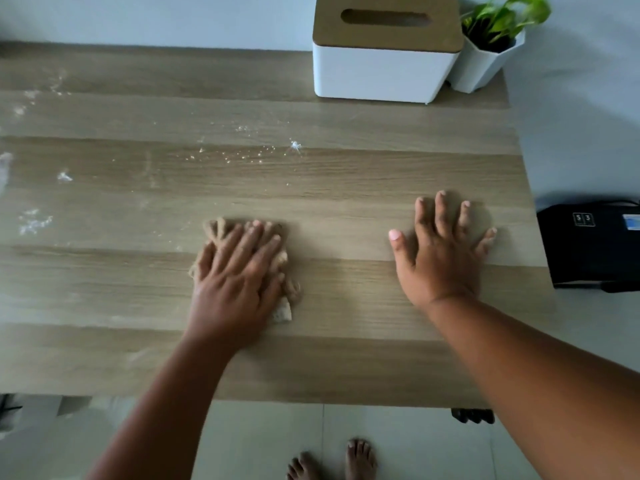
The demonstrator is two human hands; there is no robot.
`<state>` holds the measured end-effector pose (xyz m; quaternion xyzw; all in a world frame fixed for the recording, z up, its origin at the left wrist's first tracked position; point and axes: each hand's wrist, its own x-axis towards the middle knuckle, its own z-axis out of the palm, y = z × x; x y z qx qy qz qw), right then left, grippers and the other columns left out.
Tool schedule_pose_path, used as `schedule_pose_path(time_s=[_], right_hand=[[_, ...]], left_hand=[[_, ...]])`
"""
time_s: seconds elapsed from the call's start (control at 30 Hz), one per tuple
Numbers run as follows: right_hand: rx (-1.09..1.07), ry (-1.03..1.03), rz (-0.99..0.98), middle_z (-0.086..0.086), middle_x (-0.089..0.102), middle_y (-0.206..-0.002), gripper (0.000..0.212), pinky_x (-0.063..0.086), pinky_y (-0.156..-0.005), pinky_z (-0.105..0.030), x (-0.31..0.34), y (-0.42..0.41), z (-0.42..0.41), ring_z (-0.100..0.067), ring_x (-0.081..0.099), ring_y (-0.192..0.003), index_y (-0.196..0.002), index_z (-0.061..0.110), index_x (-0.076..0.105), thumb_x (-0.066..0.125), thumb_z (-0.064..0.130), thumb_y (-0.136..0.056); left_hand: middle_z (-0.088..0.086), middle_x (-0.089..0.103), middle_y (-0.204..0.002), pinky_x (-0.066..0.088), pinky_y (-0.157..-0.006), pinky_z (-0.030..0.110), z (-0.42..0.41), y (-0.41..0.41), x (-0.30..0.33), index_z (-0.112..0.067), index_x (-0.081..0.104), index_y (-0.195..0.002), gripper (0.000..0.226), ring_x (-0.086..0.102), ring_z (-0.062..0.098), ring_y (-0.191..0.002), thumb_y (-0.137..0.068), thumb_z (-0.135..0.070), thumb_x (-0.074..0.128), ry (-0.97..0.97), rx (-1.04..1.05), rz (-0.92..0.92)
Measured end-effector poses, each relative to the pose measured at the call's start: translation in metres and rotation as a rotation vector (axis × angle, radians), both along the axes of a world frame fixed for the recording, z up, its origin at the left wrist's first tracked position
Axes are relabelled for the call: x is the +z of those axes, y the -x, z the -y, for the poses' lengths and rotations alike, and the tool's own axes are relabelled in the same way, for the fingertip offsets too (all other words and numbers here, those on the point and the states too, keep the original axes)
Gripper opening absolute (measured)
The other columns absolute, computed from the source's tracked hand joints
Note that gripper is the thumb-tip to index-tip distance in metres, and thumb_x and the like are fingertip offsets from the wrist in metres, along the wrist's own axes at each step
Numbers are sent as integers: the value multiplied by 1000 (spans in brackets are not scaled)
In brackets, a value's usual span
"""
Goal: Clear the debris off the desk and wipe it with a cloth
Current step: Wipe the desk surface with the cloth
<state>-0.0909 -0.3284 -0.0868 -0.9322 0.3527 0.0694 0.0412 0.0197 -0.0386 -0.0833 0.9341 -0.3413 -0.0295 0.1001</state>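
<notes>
- Near the middle of the desk, the left hand lies palm down on the cloth, fingers straight and close together, pressing it flat against the wood.
- To the right, the right hand rests flat on bare desk, fingers spread wide and straight, grasping nothing.
- Both forearms reach in from the near edge.
- Beige, crumpled and fringed, the cloth shows around the left hand's fingertips and thumb side.
- White debris speckles the surface beyond the cloth, with more smears toward the left edge.
- A tissue box and potted plant stand at the far right corner.
</notes>
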Motion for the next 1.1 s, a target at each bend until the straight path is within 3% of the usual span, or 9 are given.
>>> schedule_pose_path(time_s=[0.13,0.23,0.47,0.67,0.93,1.1], right_hand=[[10,15,-9,1,-3,-173,84,0,-118,-74,-3,1,1,-34,-9,-158,-163,32,12,8,76,-92],[12,28,-1,2,-4,-173,83,-1,-119,-73,-6,2,3,-34,-10,-158,-163,32,11,7,76,-92],[8,32,7,2,-2,-173,82,0,-119,-73,-5,1,1,-33,-8,-158,-162,32,14,7,75,-93],[6,17,-12,1,-3,-173,84,0,-118,-74,-3,0,2,-34,-8,-158,-163,33,14,8,78,-91],[7,7,-5,1,-6,-173,87,-2,-118,-73,-1,-1,0,-34,-11,-157,-163,32,12,8,79,-90],[15,14,7,1,-7,-173,87,-3,-118,-73,-1,0,0,-34,-13,-157,-163,32,10,8,79,-90]], left_hand=[[-1,14,-172,8,-125,58,55,-45,0,-33,29,-159,71,8,24,-158,-96,-66,27,-82,145,-61],[-1,10,-172,4,-125,58,95,-41,-4,-34,25,-161,73,6,25,-158,-97,-68,23,-84,82,-48],[2,30,-167,24,-119,61,90,42,-8,-25,41,-156,57,22,25,-156,-104,-50,42,84,-258,40],[-2,32,-166,31,-118,60,23,75,-3,-26,47,-153,56,26,22,-155,-100,-45,53,77,-307,45],[4,35,-165,27,-118,62,4,23,0,-23,47,-153,58,30,27,-153,-99,-44,46,57,-41,31],[12,25,-168,11,-125,58,81,-56,-3,-14,35,-157,58,17,32,-156,-105,-40,35,82,398,-69]])
